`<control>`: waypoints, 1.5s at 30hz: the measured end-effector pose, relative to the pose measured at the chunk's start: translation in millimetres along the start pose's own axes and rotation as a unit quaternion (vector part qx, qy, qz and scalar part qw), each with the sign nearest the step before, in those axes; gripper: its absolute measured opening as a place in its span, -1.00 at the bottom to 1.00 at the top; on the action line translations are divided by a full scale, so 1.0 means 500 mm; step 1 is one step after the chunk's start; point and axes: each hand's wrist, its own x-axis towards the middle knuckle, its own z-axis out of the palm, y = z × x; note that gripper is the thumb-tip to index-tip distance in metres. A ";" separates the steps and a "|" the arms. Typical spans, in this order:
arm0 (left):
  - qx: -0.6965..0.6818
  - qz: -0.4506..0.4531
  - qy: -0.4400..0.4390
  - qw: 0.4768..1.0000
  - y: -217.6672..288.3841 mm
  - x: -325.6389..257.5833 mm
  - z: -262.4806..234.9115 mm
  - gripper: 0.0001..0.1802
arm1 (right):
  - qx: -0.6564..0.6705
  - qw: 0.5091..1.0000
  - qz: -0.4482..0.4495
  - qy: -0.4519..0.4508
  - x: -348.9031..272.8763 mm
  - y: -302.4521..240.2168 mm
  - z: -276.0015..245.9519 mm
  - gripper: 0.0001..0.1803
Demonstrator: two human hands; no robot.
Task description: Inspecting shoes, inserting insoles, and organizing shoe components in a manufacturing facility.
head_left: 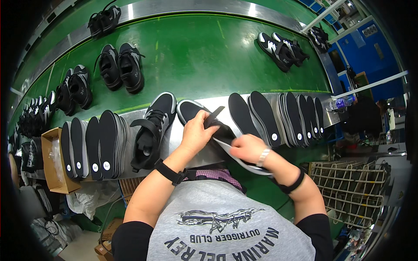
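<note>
A black sneaker with a silver-edged toe (187, 108) lies at a slant before me at the bench edge. My left hand (197, 132) is closed on its black strap (214, 115), pinching it between thumb and fingers. My right hand (250, 149), slightly blurred, is curled at the shoe's opening around what looks like a grey-edged insole (249, 167). That piece sticks out toward me; its inner part is hidden by the shoe and fingers. Just left of my left hand, the matching sneaker (153, 126) stands with its toe pointing away.
Stacked black insoles with grey undersides stand left (111, 141) and right (261, 115) along the metal ledge. Several sneaker pairs (119, 67) rest on the green belt (196, 52) beyond. An open cardboard box (54, 161) is at far left, a wire basket (348, 187) at lower right.
</note>
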 end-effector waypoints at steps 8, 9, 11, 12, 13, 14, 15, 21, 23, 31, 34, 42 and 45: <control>-0.071 -0.023 -0.005 0.997 -0.038 0.011 -0.002 -0.73 | -0.292 0.948 -0.077 0.101 0.012 -0.018 0.037 -0.62; -0.074 -0.025 -0.001 0.997 -0.037 0.011 -0.003 -0.73 | -0.302 0.946 -0.066 0.094 -0.016 -0.021 0.020 -0.63; -0.060 -0.027 0.004 0.998 -0.030 0.009 -0.008 -0.74 | -0.317 0.943 -0.061 0.084 -0.041 -0.024 -0.004 -0.65; -0.064 -0.027 0.005 0.998 -0.023 0.009 -0.007 -0.74 | -0.311 0.946 -0.063 0.059 -0.048 -0.026 -0.011 -0.70; -0.048 -0.055 -0.021 0.997 -0.016 0.008 -0.007 -0.76 | -0.305 0.949 -0.066 0.035 -0.050 -0.026 -0.015 -0.75; -0.031 -0.083 -0.047 0.995 -0.012 0.006 -0.007 -0.77 | -0.307 0.949 -0.067 0.032 -0.043 -0.028 -0.010 -0.75; -0.032 -0.083 -0.046 0.995 -0.008 0.007 -0.007 -0.77 | -0.323 0.941 -0.092 0.033 -0.028 -0.031 -0.001 -0.80; -0.039 -0.087 -0.043 0.995 -0.011 0.011 0.012 -0.76 | -0.306 0.945 -0.105 0.056 0.120 0.010 0.083 -0.85; -0.033 -0.063 -0.013 0.997 -0.017 0.009 0.013 -0.75 | -0.272 0.959 -0.010 -0.083 0.134 -0.012 0.065 -0.82; 0.009 -0.049 -0.011 0.999 -0.008 0.009 0.012 -0.74 | -0.373 0.913 -0.022 -0.160 0.155 -0.021 0.074 -0.79; 0.032 -0.044 -0.008 0.999 -0.001 0.005 0.007 -0.75 | -0.409 0.898 -0.039 -0.156 0.147 -0.025 0.069 -0.79; 0.072 -0.003 0.015 0.997 -0.020 0.006 0.014 -0.76 | -0.340 0.902 -0.066 -0.257 0.059 -0.035 -0.015 -0.64; 0.072 -0.006 0.008 0.997 -0.004 0.009 0.014 -0.78 | -0.350 0.901 -0.080 -0.243 0.071 0.021 0.027 -0.61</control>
